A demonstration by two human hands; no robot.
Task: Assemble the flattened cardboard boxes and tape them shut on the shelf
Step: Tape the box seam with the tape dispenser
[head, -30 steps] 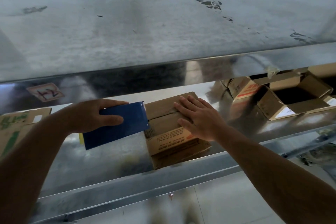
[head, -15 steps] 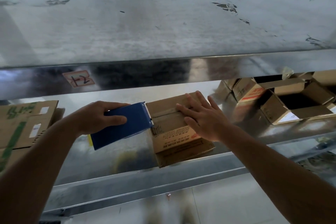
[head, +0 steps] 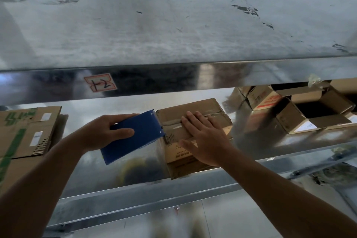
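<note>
Left hand (head: 105, 131) grips blue tape dispenser (head: 133, 137) against small brown cardboard box's (head: 193, 111) left edge; flat, open right hand (head: 204, 141) presses its seam running rightward.

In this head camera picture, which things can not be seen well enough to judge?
Head view: the right hand covers part of the top seam of the cardboard box.
Head view: the blue dispenser, held by the left hand, hides any tape roll.
Head view: the left edge cuts off the flattened cardboard.
Head view: the box's front print is blurred.
</note>
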